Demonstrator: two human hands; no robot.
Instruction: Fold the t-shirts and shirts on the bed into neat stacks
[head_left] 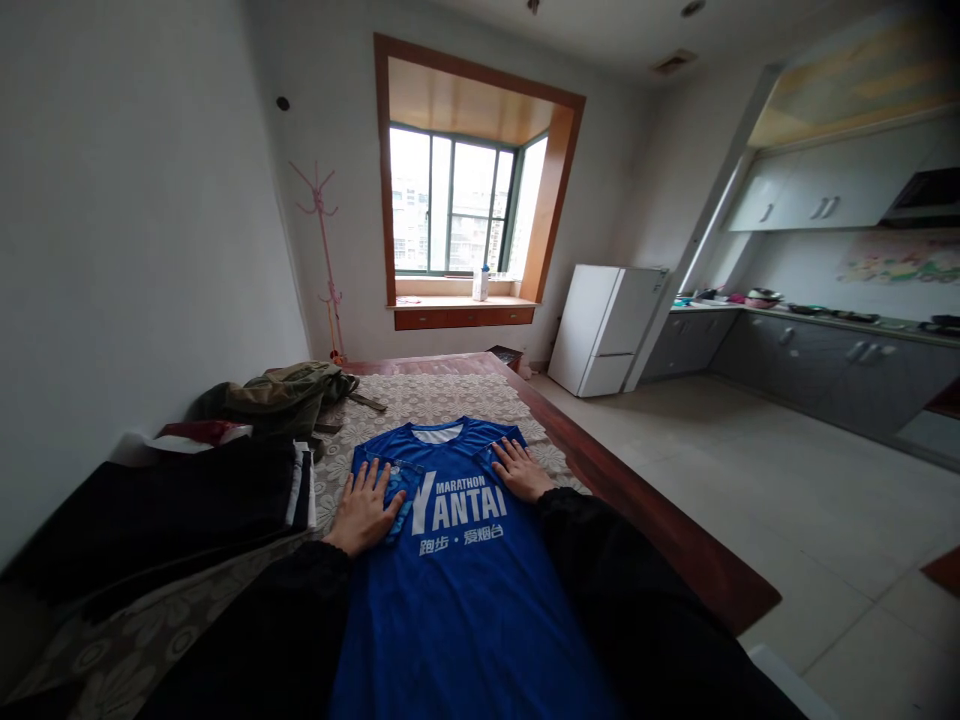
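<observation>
A blue T-shirt (465,590) with white lettering lies front up on the table, its collar pointing away from me. Both of its sleeves are folded inward over the chest. My left hand (367,508) rests flat on the folded left sleeve, fingers spread, beside the large letter Y. On the other side, my right hand (521,470) lies flat over the right sleeve near the shoulder, its fingers stretched out. Neither hand grips the cloth. The shirt's lower part runs out of view between my dark sleeves.
The wooden table (637,500) carries a patterned tablecloth (480,390). Folded dark clothes (202,490) and an olive backpack (277,395) lie on the left by the wall. Beyond stand a pink coat rack (327,250) and a white fridge (607,325); kitchen cabinets (817,360) are at right.
</observation>
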